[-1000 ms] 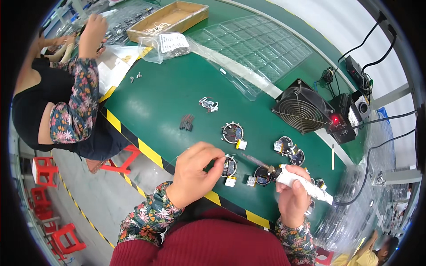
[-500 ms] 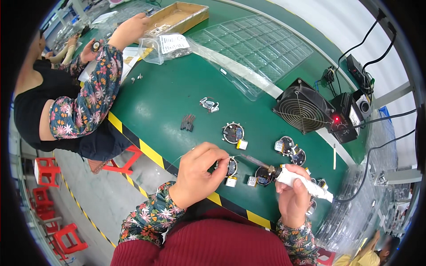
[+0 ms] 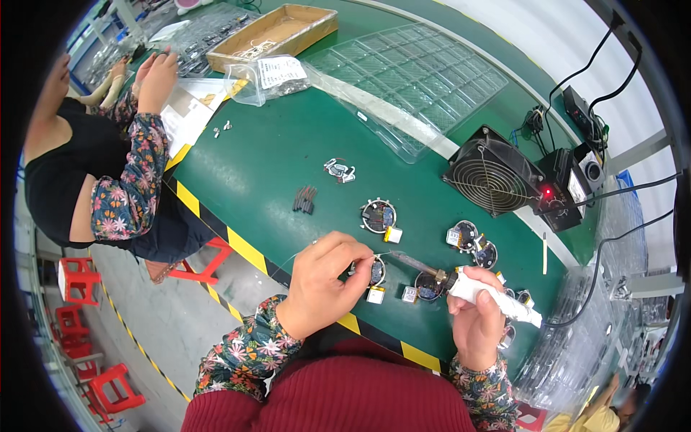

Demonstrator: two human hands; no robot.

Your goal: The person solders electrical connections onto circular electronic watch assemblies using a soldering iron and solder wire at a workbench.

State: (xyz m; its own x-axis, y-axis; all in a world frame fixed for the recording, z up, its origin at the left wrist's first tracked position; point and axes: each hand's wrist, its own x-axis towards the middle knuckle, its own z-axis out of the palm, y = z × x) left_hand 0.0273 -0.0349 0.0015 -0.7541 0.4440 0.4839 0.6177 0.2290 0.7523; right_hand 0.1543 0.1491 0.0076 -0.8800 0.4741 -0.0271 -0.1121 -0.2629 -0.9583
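My left hand pinches a thin solder wire between thumb and forefinger, its end sticking out to the right. My right hand grips a soldering iron by its white-wrapped handle, the tip pointing left toward the wire end. Whether tip and wire touch is too small to tell. Beneath them lies a round circuit board, partly hidden by my left fingers, with a small silver battery beside it. Another round board sits under the iron's shaft. A ringed board lies just beyond.
More round boards lie to the right. Dark tubes and small white parts rest farther off. A fan, a power unit, a clear tray and a wooden box stand behind. A co-worker sits left.
The co-worker's arm has drawn back from the wooden box, and both their hands are now together at the far left. My own hands, the wire and the iron have hardly moved.
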